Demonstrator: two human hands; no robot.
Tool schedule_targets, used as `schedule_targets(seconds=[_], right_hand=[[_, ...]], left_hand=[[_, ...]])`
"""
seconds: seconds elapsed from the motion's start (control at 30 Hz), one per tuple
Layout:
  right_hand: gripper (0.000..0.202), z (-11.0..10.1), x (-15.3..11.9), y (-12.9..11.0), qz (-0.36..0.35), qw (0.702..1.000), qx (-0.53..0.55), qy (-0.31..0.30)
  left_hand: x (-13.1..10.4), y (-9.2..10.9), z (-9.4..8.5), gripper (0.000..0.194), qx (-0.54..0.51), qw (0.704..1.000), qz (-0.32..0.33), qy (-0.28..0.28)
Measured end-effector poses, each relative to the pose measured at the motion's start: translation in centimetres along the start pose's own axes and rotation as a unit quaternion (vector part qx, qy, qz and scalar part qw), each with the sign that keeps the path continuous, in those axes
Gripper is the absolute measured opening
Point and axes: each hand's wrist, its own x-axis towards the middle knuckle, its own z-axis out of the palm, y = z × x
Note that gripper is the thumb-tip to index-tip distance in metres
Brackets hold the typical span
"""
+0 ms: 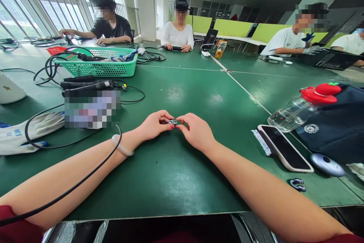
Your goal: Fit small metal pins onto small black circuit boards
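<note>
A tiny black-and-silver part, perhaps a small circuit board, is held just over the green table in front of me. My left hand pinches its left side between thumb and fingers. The thumb and fingertips of my right hand close in at its right end and appear to touch it. The part is too small to make out its exact kind. A black cable runs across my left forearm, which wears a pale bangle.
Left lie white work gloves, black devices and a green basket with cables. Right are a phone, mouse, earphones, a red-lidded bottle and a dark bag. Several people sit around the table.
</note>
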Motion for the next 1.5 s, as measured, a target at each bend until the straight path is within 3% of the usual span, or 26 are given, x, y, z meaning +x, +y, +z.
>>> schedule_targets(seconds=[0.2, 0.47, 0.6, 0.7, 0.77, 0.8, 0.87, 0.93, 1.13, 1.33, 1.5], right_hand=[[0.016, 0.4, 0.1, -0.2, -0.004, 1.000, -0.013, 0.008], [0.018, 1.6, 0.1, -0.6, -0.016, 0.999, -0.033, 0.032], [0.019, 1.7, 0.2, -0.8, -0.022, 0.999, -0.035, 0.024], [0.020, 1.4, 0.2, -0.7, -0.014, 0.999, -0.030, 0.021], [0.021, 1.2, 0.3, -0.3, 0.002, 0.999, -0.023, 0.026], [0.021, 1.0, 0.3, 0.0, 0.011, 0.999, -0.019, 0.029], [0.018, 0.7, 0.4, 0.6, 0.028, 0.999, -0.011, 0.029], [0.017, 0.5, 0.6, 1.1, 0.043, 0.999, -0.002, 0.028], [0.018, 0.5, 0.7, 2.0, 0.062, 0.998, 0.015, 0.021], [0.019, 0.2, 0.6, 1.9, 0.084, 0.996, 0.020, -0.001], [0.020, 0.2, 0.5, 2.3, 0.094, 0.995, 0.037, -0.003]], left_hand=[[0.0, -0.3, -0.3, 0.032, -0.012, 1.000, -0.009, 0.002], [-0.7, 0.6, 0.2, 0.035, -0.172, 0.980, -0.097, -0.027], [-0.7, 0.7, 0.2, 0.033, -0.164, 0.982, -0.094, -0.017], [-0.5, 0.4, -0.6, 0.032, -0.075, 0.995, -0.065, 0.011], [-0.3, 0.3, -1.9, 0.032, 0.082, 0.993, -0.036, 0.071], [-0.3, 0.2, -2.7, 0.032, 0.186, 0.976, -0.022, 0.110], [-0.3, -0.1, -4.6, 0.035, 0.368, 0.914, -0.005, 0.174], [-0.2, -0.5, -6.4, 0.038, 0.466, 0.862, -0.003, 0.199], [-0.2, -1.7, -9.4, 0.034, 0.534, 0.819, -0.045, 0.206], [-0.2, -1.5, -10.0, 0.026, 0.575, 0.785, -0.104, 0.208], [0.0, -1.0, -9.9, 0.029, 0.556, 0.791, -0.129, 0.223]])
